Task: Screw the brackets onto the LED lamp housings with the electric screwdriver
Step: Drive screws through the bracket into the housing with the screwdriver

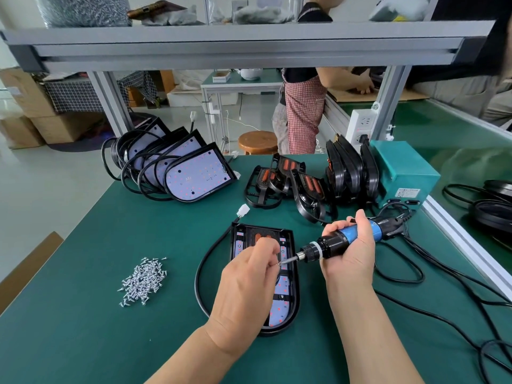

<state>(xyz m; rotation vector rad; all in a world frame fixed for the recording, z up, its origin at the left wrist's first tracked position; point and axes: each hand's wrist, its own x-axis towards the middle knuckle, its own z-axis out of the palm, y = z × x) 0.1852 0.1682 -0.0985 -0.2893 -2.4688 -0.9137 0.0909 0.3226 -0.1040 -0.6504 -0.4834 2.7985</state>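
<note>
Left hand (pixel 250 275) pinching a tiny slippery screw (pixel 280 263) onto the bit, right hand (pixel 349 249) clamped round the electric screwdriver (pixel 336 243) barrel — rigid LED lamp housing (pixel 288 295) just beneath both.

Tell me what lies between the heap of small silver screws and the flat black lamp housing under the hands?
Bare green mat, crossed by one looping black cable, in the head view.

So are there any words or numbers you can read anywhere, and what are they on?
None can be read for sure.
Label on the teal box: rows of print, too small to read.
Tiny marks on the front leaning lamp housing: too blurred to read.
Sticker on the cardboard box: blurred.
</note>
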